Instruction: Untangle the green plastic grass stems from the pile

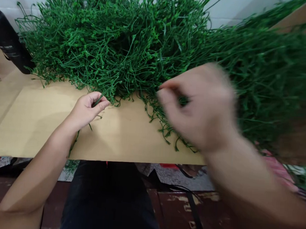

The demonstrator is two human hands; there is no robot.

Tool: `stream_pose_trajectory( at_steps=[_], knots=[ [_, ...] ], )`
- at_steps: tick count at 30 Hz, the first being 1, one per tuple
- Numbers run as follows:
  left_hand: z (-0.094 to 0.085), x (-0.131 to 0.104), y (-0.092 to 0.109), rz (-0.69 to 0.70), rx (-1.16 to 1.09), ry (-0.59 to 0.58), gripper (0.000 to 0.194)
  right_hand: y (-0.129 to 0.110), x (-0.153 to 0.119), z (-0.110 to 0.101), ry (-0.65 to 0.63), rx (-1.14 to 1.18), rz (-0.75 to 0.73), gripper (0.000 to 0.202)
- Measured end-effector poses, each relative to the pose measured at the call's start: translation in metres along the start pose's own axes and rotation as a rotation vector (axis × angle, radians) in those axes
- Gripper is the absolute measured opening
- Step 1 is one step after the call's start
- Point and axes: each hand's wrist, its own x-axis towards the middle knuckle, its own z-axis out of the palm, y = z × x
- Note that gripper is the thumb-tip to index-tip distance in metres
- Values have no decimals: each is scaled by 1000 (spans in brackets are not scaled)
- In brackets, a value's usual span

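On the pale counter (46,121), the heap of green stems (108,42) lies tangled at its left, its stalks running more lengthwise at its right, where a cardboard panel (296,16) stands. At the heap's left end is a black bottle (11,38), contents hidden. Before the heap's right half, blurred and blocking part of it, the right hand (200,103) curls, its grip impossible to tell; before the left half, the left hand (89,108) pinches a thin stem (98,99) slanting toward the heap.
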Motion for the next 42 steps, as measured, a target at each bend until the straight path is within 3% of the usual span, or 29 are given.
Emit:
stream_pose_trajectory(
  at_steps=[2,4,6,8,14,19,23,27,33,36,39,42],
  knots=[
    [2,0,-2,14,-14,23,19,-15,-4,41,-155,45,43,22],
    [3,0,-4,19,-17,25,20,-23,-4,77,-230,165,135,30],
    [3,1,-7,28,0,3,20,-25,-2,99,-248,252,214,33],
    [2,1,-9,50,30,-15,18,-23,0,107,-244,293,247,31],
    [2,0,-14,84,110,-53,19,-15,5,98,-279,319,198,15],
    [2,0,-12,81,111,-95,16,-14,7,100,-268,287,177,16],
    [4,-1,-10,83,165,-109,17,-13,9,99,-288,133,148,15],
    [6,1,-9,114,221,-81,23,-17,14,101,-223,-87,111,17],
    [-5,4,-9,113,206,-1,23,-29,31,114,-262,-97,156,14],
    [-7,-3,-6,139,143,-32,20,-13,45,110,-173,-144,232,15],
    [-6,-9,-1,164,62,-110,24,17,49,90,-38,-199,404,19],
    [-5,-5,2,91,-39,-73,27,34,36,66,-100,-82,362,15]
  ],
)
